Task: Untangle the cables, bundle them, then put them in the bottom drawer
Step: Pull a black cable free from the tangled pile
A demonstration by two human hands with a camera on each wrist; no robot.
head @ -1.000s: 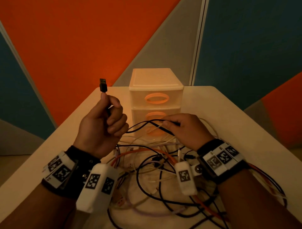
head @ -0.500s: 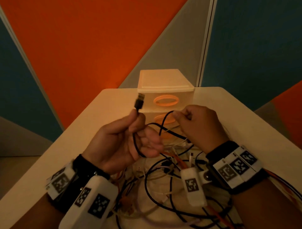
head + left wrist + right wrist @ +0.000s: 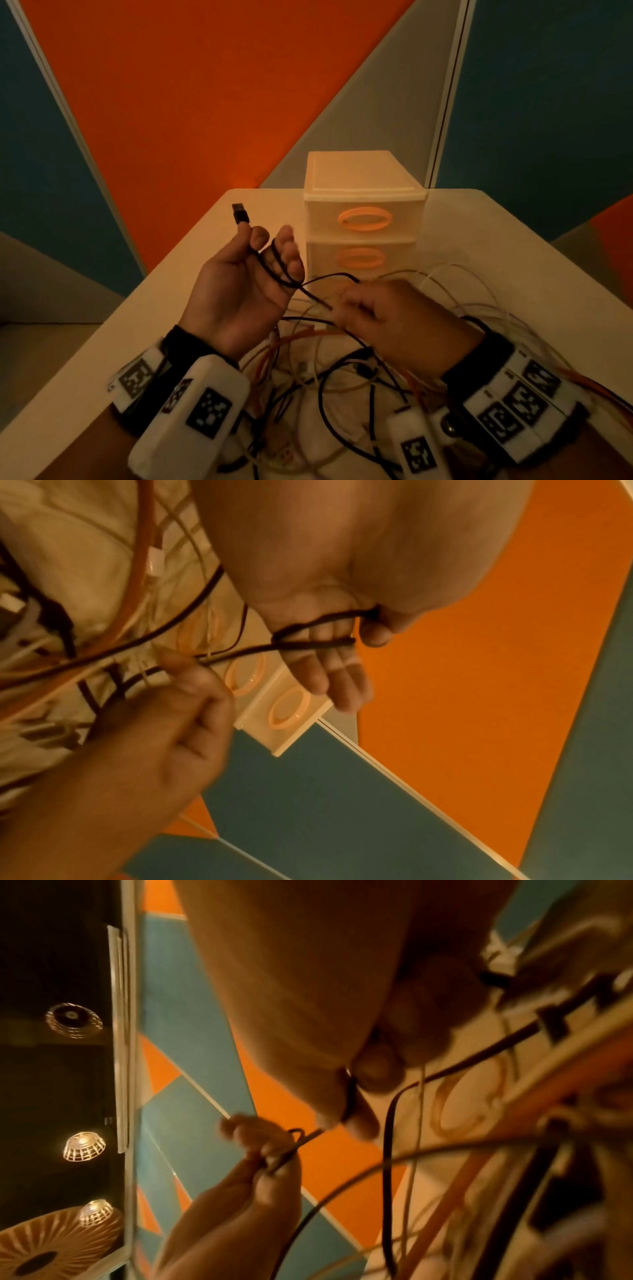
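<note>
My left hand (image 3: 263,250) is raised palm up in front of the drawers. Its thumb pins a black cable (image 3: 281,270) just below the USB plug (image 3: 239,213). The cable loops round the upright fingers (image 3: 329,653). My right hand (image 3: 387,315), blurred, pinches the same black cable (image 3: 349,1096) a short way to the right, just above the tangle. That tangle of black, white and orange cables (image 3: 325,377) lies on the table between my wrists. The cream drawer unit (image 3: 364,192) stands behind it, drawers closed, and its bottom drawer is mostly hidden by my right hand and cable loops.
The pale table (image 3: 178,308) ends close on the left and at the back, against orange, blue and grey wall panels. White cable loops (image 3: 479,298) spread right of the drawer unit. Orange cable (image 3: 603,394) trails past my right wrist.
My left hand has turned palm up and shifted left, and the black cable now loops round its fingers. My right hand has dropped lower and to the right along the cable.
</note>
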